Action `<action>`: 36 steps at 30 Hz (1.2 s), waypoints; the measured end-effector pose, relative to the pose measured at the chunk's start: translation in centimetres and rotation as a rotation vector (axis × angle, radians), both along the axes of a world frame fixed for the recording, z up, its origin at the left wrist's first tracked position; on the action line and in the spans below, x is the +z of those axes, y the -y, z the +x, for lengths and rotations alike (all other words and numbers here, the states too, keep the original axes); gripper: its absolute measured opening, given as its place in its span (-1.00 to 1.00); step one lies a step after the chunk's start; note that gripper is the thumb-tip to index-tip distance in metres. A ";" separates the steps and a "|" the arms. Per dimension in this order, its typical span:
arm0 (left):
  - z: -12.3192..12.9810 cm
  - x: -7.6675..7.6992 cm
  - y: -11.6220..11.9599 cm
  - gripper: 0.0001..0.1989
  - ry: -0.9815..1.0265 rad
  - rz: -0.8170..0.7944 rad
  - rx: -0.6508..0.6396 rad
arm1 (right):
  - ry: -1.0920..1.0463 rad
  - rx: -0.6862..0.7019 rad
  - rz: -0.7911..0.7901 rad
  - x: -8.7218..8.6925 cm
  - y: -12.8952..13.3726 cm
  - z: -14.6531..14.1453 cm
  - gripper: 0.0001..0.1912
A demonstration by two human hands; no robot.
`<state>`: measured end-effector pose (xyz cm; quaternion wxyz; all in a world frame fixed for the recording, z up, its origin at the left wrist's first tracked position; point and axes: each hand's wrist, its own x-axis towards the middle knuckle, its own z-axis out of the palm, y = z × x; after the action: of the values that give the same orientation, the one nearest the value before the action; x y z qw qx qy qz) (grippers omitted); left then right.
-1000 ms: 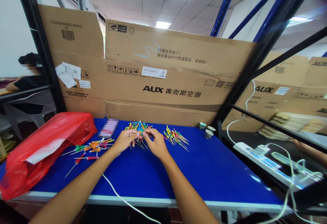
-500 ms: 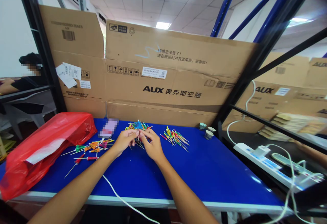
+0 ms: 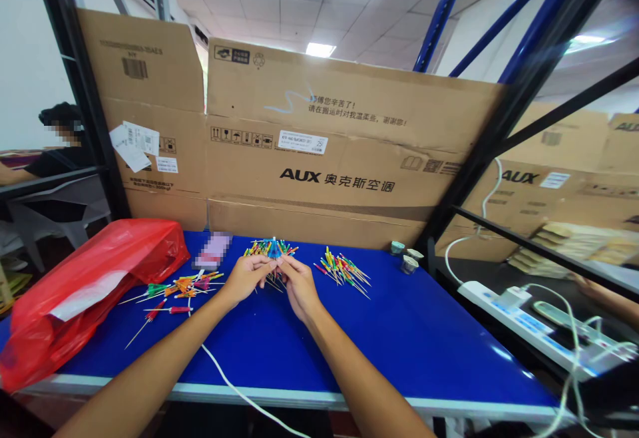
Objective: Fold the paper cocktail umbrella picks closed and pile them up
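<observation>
A blue cocktail umbrella [image 3: 274,249] stands between my hands, its white tip up and its paper partly folded. My left hand [image 3: 249,279] pinches it from the left, fingers closed near its lower part. From the other side my right hand [image 3: 299,285] has thumb and fingers closed on it too. Behind and below my hands lies a pile of folded cocktail umbrellas [image 3: 254,249], partly hidden by them. Another bunch of folded umbrellas [image 3: 342,270] lies to the right. Some looser, partly opened umbrellas [image 3: 182,286] in orange, green and red are on the left.
On the blue table [image 3: 399,338] a red plastic bag [image 3: 114,271] lies at left, with a blurred phone-like object [image 3: 213,250] beside it. Small cups [image 3: 409,264] stand at back right. A white cable [image 3: 224,370] crosses the front edge. Cardboard [image 3: 319,218] walls the back.
The blue umbrella shows more clearly between my fingers, its tip upright. My fingertips have shifted slightly to the right. The piles lie as before.
</observation>
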<state>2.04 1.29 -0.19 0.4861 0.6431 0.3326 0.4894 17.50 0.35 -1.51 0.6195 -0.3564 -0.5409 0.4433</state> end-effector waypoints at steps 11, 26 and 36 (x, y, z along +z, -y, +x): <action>0.1 -0.1 0.6 -0.69 -0.117 0.093 -0.057 | -0.093 0.123 -0.027 0.2 0.0 0.1 -0.78; 0.3 0.4 0.7 -0.66 -0.003 0.123 -0.015 | -0.294 0.287 -0.158 1.1 0.6 0.1 -0.80; 0.0 -0.1 0.3 -0.56 0.004 0.052 0.059 | -0.292 0.314 -0.185 1.3 0.6 0.3 -0.77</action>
<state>2.07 1.02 -0.25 0.4552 0.6443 0.3378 0.5133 17.80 -0.25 -0.23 0.5794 -0.2554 -0.4513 0.6288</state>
